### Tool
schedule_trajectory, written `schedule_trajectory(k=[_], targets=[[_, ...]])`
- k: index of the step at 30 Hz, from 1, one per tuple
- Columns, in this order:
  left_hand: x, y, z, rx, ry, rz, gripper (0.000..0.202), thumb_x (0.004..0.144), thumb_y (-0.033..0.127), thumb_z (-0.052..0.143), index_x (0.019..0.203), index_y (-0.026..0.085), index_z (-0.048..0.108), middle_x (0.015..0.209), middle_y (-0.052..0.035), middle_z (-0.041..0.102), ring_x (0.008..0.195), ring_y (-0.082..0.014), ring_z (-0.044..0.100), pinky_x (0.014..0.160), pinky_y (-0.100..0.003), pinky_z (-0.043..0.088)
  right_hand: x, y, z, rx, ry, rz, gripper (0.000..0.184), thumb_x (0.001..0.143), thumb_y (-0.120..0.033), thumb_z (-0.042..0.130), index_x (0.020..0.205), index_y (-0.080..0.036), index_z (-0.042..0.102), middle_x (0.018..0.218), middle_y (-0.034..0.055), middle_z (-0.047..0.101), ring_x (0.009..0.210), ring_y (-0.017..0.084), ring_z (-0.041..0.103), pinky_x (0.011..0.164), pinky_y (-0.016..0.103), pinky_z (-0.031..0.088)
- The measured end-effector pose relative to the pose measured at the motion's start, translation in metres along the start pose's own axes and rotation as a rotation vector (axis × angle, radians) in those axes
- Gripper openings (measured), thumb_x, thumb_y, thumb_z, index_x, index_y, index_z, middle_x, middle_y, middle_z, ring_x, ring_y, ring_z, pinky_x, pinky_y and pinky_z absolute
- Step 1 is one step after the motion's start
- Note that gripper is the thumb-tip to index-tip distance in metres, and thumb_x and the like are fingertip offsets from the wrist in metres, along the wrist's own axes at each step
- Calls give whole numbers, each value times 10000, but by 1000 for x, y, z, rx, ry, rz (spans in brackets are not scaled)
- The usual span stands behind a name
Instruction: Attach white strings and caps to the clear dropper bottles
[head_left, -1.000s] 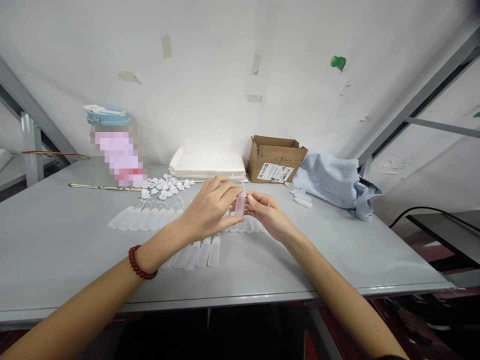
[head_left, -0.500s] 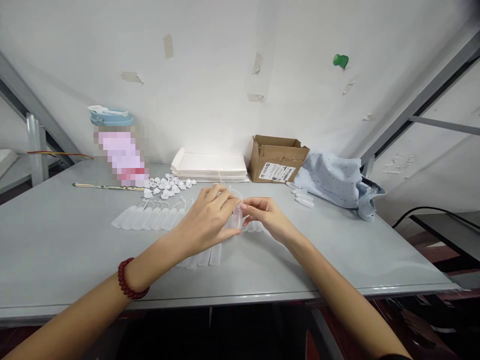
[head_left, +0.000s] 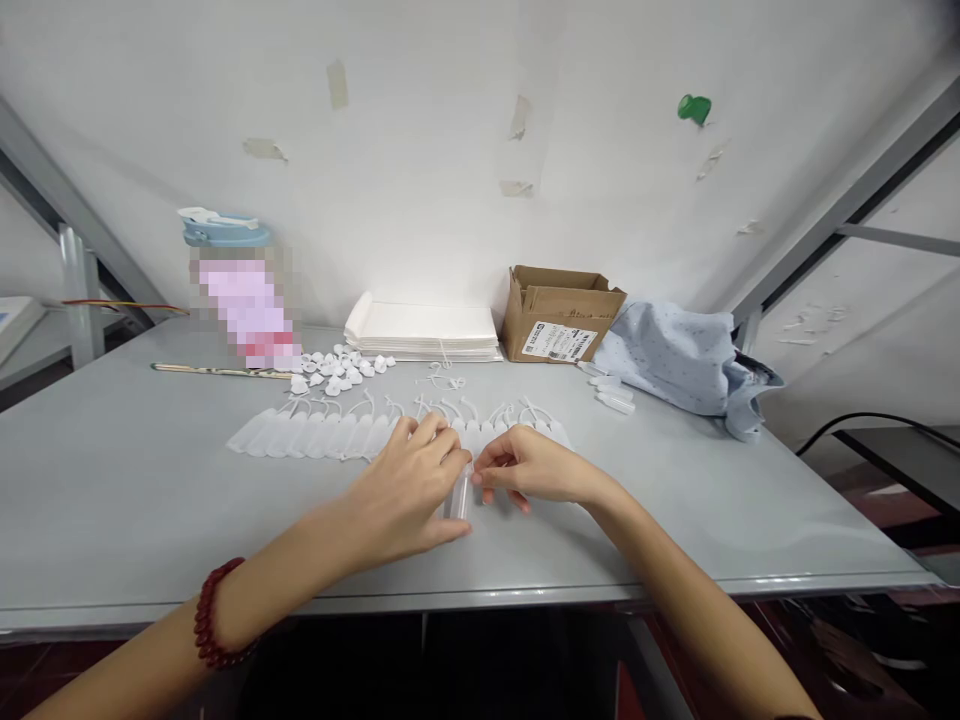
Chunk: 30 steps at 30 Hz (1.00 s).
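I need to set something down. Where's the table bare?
Bare: the table right of the right hand, in front of the blue cloth; also left front, between the bottle row and near edge.
Crowded: the middle, with the left hand, small bottle and row; the back, with white caps, white stack and cardboard box.

Clear lanes on the table (head_left: 720,510), left and right! Straight ahead, a row of bottles (head_left: 322,436) bars any low pass, with the cardboard box (head_left: 566,320) standing behind.
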<state>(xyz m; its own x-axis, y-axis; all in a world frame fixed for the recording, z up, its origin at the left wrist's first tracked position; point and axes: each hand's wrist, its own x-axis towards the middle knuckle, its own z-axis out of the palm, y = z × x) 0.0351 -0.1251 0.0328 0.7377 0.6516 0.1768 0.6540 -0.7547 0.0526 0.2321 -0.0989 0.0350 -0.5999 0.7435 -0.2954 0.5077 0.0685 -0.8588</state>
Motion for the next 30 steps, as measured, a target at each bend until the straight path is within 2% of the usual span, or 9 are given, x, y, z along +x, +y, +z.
schedule_trajectory(k=[6,10,22,30], targets=[[0,-3,3,-2,-37,-35,373,711,438,717,915,137,634,884,-90,579,896,-270,455,717,-388,325,3,1,3,-2,-13,15,200,774,-312,624,701,-127,650,633,-7,657,344,37,457,423,201,366],[2,-3,4,-3,-65,-45,385,713,455,712,924,141,645,870,-90,572,914,-280,455,733,-397,320,4,-1,6,-21,-3,42,158,767,-257,616,685,-125,645,615,-17,637,339,33,448,410,193,354],[-2,-4,6,4,-49,-43,371,712,485,703,867,153,643,834,-80,563,899,-281,467,740,-401,319,9,0,11,-61,6,45,96,748,-213,617,699,-136,644,591,-28,620,394,52,405,414,209,325],[-4,-1,5,-16,-60,-57,353,739,470,685,872,146,641,840,-87,567,905,-287,466,777,-436,337,10,0,12,-113,9,34,101,752,-206,619,693,-131,652,541,-36,596,432,58,419,479,212,336]])
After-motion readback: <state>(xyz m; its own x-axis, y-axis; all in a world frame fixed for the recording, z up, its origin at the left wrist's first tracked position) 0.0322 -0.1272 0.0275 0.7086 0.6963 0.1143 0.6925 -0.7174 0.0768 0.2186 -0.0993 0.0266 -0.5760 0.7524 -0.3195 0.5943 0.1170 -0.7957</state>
